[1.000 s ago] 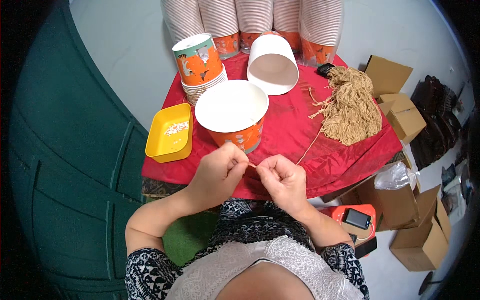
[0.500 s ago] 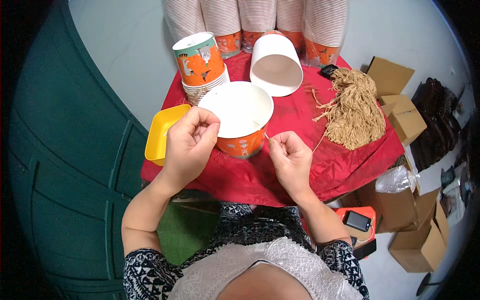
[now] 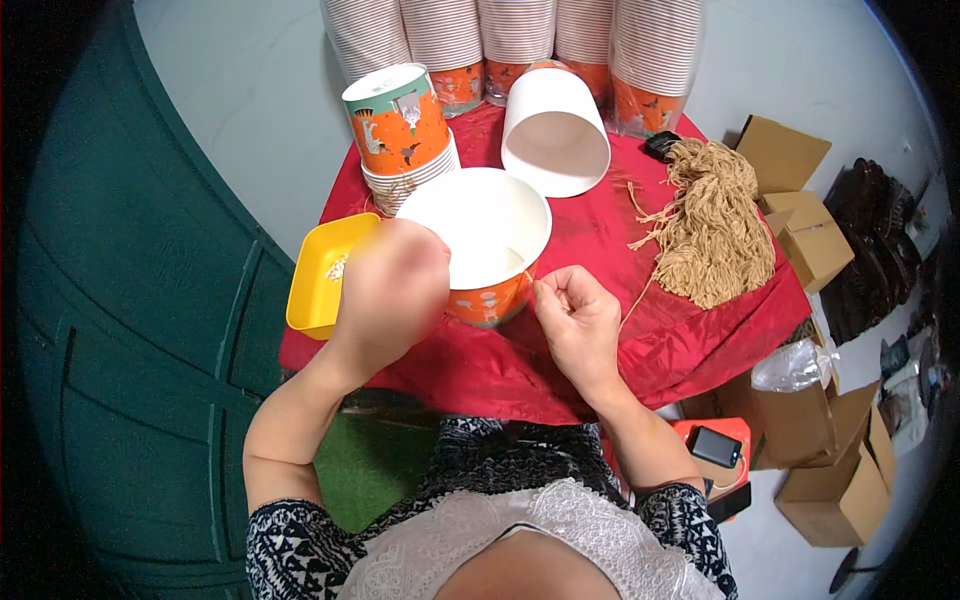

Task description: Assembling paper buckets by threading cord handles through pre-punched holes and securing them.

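Observation:
A white-lined paper bucket (image 3: 488,304) with an orange printed outside stands upright in front of me on the red cloth (image 3: 690,345). At its right side, my right hand (image 3: 580,312) is closed in a pinch on a thin tan cord (image 3: 637,306), which trails right toward a thick bundle of the same cord (image 3: 715,230). The bit between the fingertips is tiny, close to the bucket's wall. Over the bucket's left edge, my left hand (image 3: 393,290) is smeared by motion, and its fingers cannot be made out. Beside it sits a yellow tray (image 3: 308,275) holding small pale pieces (image 3: 337,267).
Behind the bucket, another paper bucket (image 3: 552,110) lies on its side, mouth toward me. An upside-down orange bucket (image 3: 400,130) tops a stack at the left. Tall wrapped bucket stacks (image 3: 655,50) line the wall. Cardboard boxes (image 3: 835,490) and a phone (image 3: 716,447) are at the right.
My left hand has shifted slightly and turned, now blurred, uncovering the pale pieces in the yellow tray. My right hand keeps its pinch, slightly nearer the bucket's wall.

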Demonstrator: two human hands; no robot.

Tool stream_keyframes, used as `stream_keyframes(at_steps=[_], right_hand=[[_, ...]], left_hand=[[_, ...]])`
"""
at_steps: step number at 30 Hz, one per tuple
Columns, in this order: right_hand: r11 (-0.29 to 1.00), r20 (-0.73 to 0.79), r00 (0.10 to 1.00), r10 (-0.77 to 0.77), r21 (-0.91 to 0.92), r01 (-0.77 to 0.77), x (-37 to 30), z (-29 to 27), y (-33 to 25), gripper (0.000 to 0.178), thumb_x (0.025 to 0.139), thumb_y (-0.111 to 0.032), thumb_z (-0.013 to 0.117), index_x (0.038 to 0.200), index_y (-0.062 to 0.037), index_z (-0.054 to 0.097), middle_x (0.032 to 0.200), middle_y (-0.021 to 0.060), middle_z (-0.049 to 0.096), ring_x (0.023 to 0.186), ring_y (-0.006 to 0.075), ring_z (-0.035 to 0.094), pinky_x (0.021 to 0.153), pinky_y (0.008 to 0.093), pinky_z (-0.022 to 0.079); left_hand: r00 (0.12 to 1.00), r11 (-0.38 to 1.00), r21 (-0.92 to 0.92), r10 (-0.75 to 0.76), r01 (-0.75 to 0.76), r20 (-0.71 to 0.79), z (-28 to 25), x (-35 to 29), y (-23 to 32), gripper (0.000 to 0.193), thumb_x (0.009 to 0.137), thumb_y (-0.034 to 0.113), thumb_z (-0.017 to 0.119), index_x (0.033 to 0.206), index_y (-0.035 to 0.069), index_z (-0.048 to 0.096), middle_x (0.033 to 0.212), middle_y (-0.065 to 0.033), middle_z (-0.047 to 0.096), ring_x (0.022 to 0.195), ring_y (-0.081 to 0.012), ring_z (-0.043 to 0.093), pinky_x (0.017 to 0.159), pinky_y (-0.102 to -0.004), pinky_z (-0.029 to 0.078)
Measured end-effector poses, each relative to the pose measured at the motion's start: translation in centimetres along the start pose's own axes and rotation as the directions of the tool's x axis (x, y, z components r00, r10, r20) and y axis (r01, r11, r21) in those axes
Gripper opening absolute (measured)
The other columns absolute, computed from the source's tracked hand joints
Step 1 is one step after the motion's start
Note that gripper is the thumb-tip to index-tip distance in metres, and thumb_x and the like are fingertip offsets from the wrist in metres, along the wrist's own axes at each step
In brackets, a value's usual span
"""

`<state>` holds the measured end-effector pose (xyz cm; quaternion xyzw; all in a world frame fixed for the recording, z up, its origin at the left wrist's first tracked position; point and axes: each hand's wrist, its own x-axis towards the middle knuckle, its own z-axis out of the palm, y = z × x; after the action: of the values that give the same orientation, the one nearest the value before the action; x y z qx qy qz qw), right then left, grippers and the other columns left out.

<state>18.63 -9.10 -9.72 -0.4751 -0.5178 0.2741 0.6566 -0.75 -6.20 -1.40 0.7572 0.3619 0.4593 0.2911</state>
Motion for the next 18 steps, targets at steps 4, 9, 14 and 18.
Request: stream_keyframes(at_steps=[4,9,14,18], right_hand=[[1.000,0.017,1.000,0.021,0.009,-0.022,0.1,0.0,0.0,0.013,0.088,-0.003,0.063,0.076,0.0014,0.060,0.056,-0.0033,0.049,0.054,0.0021,0.042,0.047,0.0229,0.037],[1.000,0.028,1.000,-0.012,-0.004,0.012,0.4,0.1,0.1,0.013,0.088,-0.002,0.063,0.077,0.0012,0.060,0.056,-0.0024,0.049,0.054,0.0024,0.043,0.047,0.0233,0.038],[0.999,0.060,0.998,-0.026,-0.029,0.028,0.9,0.3,-0.2,0.012,0.088,-0.002,0.063,0.077,0.0012,0.059,0.056,-0.0013,0.049,0.054,0.0027,0.044,0.048,0.0233,0.038],[0.998,0.051,0.998,-0.044,-0.031,0.045,1.2,0.5,-0.2,0.012,0.088,-0.002,0.064,0.078,0.0014,0.060,0.056,-0.0003,0.050,0.054,0.0031,0.045,0.048,0.0239,0.039]], left_hand=[[1.000,1.000,0.011,0.014,-0.014,-0.011,0.1,0.2,-0.2,0.004,0.091,0.000,0.060,0.088,0.000,0.059,0.073,0.0071,0.051,0.062,0.0015,0.041,0.054,-0.0162,0.035],[0.999,0.997,0.063,0.051,-0.050,-0.009,0.2,0.7,0.3,0.002,0.090,-0.001,0.061,0.088,0.000,0.059,0.073,0.0042,0.053,0.063,-0.0007,0.045,0.055,-0.0177,0.038],[0.977,0.921,0.331,0.179,-0.206,0.112,0.0,2.1,0.8,0.009,0.087,0.000,0.060,0.096,0.000,0.060,0.085,-0.0086,0.060,0.070,-0.0191,0.061,0.062,-0.0302,0.048],[0.921,0.849,0.402,0.221,-0.343,0.321,0.5,3.9,0.6,0.029,0.087,0.004,0.057,0.116,0.002,0.058,0.109,-0.0176,0.057,0.097,-0.0384,0.061,0.082,-0.0457,0.049]])
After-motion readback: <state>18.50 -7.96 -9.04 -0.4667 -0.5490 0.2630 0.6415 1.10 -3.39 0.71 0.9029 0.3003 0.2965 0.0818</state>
